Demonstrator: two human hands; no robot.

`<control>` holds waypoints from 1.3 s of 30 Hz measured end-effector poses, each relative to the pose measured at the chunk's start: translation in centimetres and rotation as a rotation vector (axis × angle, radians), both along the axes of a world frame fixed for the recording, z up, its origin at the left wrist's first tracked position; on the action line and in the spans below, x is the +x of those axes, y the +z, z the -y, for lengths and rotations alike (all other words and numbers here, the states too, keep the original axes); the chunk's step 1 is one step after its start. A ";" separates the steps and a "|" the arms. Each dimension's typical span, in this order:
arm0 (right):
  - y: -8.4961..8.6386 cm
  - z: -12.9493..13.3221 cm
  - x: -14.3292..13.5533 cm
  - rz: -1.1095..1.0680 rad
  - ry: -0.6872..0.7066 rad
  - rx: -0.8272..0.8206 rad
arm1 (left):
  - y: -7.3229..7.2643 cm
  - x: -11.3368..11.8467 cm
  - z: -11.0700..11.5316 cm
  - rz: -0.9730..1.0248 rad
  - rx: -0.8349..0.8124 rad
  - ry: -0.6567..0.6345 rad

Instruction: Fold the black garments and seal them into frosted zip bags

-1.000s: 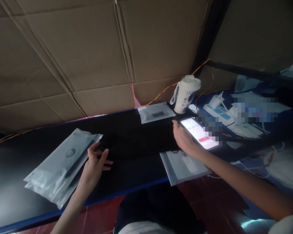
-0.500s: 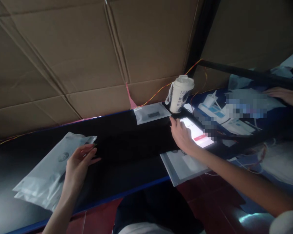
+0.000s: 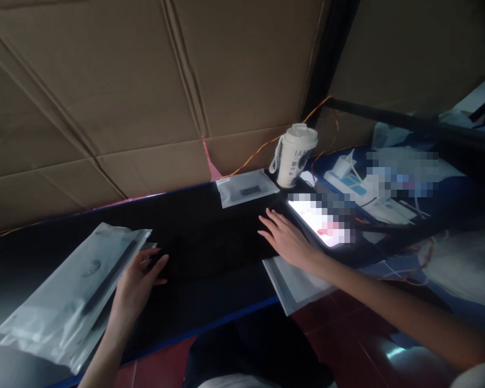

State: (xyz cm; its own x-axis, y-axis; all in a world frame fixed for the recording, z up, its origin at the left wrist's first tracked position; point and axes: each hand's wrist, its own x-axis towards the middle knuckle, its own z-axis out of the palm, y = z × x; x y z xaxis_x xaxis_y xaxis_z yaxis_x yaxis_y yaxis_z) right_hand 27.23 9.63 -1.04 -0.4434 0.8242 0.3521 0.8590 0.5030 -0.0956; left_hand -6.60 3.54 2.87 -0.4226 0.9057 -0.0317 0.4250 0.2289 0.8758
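Observation:
My left hand point(image 3: 139, 280) is at the right edge of a stack of frosted plastic bags point(image 3: 78, 285), its thumb and fingers apart and nothing seen between them. My right hand point(image 3: 285, 237) has its fingers spread, just left of a lit phone point(image 3: 315, 221), not touching it. Partly under my right wrist lies another frosted bag point(image 3: 291, 285) at the table's front edge. A smaller frosted bag point(image 3: 246, 187) with a dark item inside lies at the back edge.
A lidded white cup point(image 3: 296, 156) stands behind the phone. Power strips and cables point(image 3: 353, 183) are at the right. A cardboard wall point(image 3: 145, 97) rises behind the black table point(image 3: 206, 248). A dark bar point(image 3: 408, 121) crosses the upper right.
My right hand has moved left off the phone and its fingers have spread. My left hand's fingers have parted. The bags at the left appear shifted toward the lower left.

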 end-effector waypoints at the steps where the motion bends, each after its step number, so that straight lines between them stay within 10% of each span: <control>1: -0.1 0.0 0.1 -0.008 -0.002 -0.008 | 0.4 0.0 0.1 0.033 -0.017 0.015; 19: -0.6 0.0 0.3 -0.136 0.089 -0.009 | 2.8 0.7 5.2 0.293 -0.320 -0.095; 31: -0.6 0.1 0.3 -0.116 0.087 0.011 | 3.0 -0.7 4.3 -0.024 -0.505 -0.352; 39: -0.7 0.1 0.4 -0.117 0.092 0.006 | 3.4 -1.0 3.7 -0.026 -0.382 -0.169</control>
State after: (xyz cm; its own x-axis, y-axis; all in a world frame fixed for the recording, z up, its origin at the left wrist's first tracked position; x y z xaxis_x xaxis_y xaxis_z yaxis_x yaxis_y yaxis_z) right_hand 27.59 9.58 -1.71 -0.4723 0.7799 0.4106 0.7927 0.5796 -0.1891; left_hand -7.60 -0.19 6.25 -0.2737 0.8878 -0.3700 0.5053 0.4601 0.7300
